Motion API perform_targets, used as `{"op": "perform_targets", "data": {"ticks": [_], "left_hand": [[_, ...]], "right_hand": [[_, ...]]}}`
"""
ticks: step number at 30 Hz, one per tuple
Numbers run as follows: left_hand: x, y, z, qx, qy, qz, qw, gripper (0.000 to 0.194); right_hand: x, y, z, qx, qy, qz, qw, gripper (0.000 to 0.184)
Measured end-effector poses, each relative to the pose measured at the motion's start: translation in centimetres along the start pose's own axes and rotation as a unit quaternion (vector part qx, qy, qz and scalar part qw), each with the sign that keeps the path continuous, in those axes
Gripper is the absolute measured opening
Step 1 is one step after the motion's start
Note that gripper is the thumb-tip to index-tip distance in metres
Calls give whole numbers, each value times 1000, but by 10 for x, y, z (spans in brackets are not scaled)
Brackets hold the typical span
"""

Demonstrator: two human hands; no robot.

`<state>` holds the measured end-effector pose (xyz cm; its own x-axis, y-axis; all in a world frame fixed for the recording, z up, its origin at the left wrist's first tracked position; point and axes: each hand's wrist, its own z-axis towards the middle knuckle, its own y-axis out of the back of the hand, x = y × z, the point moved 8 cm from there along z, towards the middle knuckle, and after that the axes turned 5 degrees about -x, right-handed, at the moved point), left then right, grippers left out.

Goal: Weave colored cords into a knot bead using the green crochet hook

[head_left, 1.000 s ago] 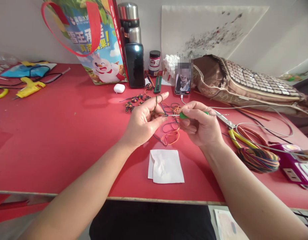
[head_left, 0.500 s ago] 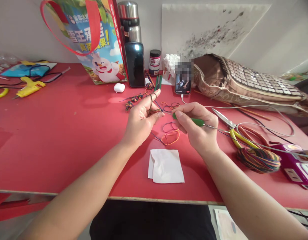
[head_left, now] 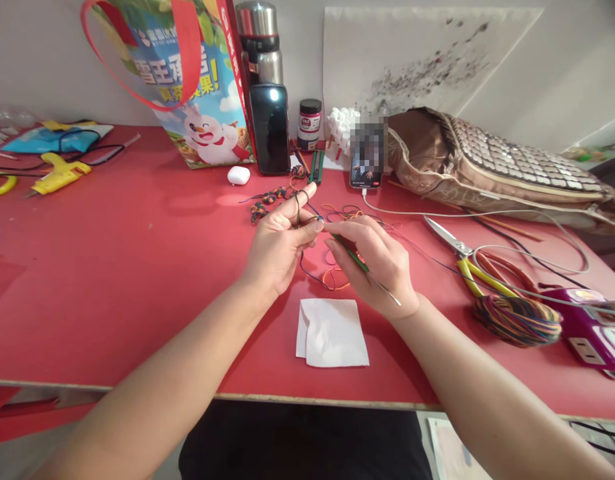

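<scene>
My left hand (head_left: pixel 282 247) pinches a small bit of multicoloured yarn work (head_left: pixel 320 219) between thumb and fingers. A dark strand of yarn (head_left: pixel 298 212) loops around its raised index finger. Close on the right, my right hand (head_left: pixel 380 263) is closed around a crochet hook (head_left: pixel 356 259) with a green handle, its thin metal shaft pointing back toward the wrist. My right fingertips almost meet the yarn work; whether they touch it I cannot tell. Loose orange and blue yarn (head_left: pixel 332 279) trails on the red table below. Small knotted yarn pieces (head_left: pixel 270 198) lie behind my left hand.
A folded white tissue (head_left: pixel 334 333) lies in front of me. On the right are scissors (head_left: pixel 460 249), a yarn bundle (head_left: pixel 517 321) and a purple box (head_left: pixel 587 327). Behind stand a propped phone (head_left: pixel 270 130), a cabled phone (head_left: pixel 366 172) and a bag (head_left: pixel 202 100). A yellow glue gun (head_left: pixel 60 175) lies left.
My right hand has moved left, closer to my left hand, and the hook has turned so its shaft slants down toward my wrist. My left index finger has lowered slightly.
</scene>
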<state>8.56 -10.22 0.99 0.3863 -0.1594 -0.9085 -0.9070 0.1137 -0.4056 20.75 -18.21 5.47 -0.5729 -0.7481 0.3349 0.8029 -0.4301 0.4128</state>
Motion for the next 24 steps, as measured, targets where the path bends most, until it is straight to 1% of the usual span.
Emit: {"op": "perform_targets", "data": {"ticks": [4, 10, 14, 17, 20, 24], "left_hand": [[1, -2, -1, 1, -5, -12, 1000, 51], [0, -2, -3, -19, -22, -17, 999, 51], [4, -1, -3, -16, -26, -7, 1000, 50], [1, 0, -2, -10, -58, 28, 998, 49], [-2, 0, -1, 0, -89, 67, 994, 49], [-7, 0, 0, 5, -116, 116, 986, 47]], "right_hand": [[5, -5, -1, 16, 27, -40, 999, 28], [10, -12, -2, 27, 37, -111, 993, 29], [8, -17, -4, 45, 0, -123, 991, 24], [5, -17, -6, 48, -35, -131, 990, 21], [5, -15, -7, 34, -57, -115, 991, 19], [6, -7, -5, -10, -74, -59, 996, 16]]}}
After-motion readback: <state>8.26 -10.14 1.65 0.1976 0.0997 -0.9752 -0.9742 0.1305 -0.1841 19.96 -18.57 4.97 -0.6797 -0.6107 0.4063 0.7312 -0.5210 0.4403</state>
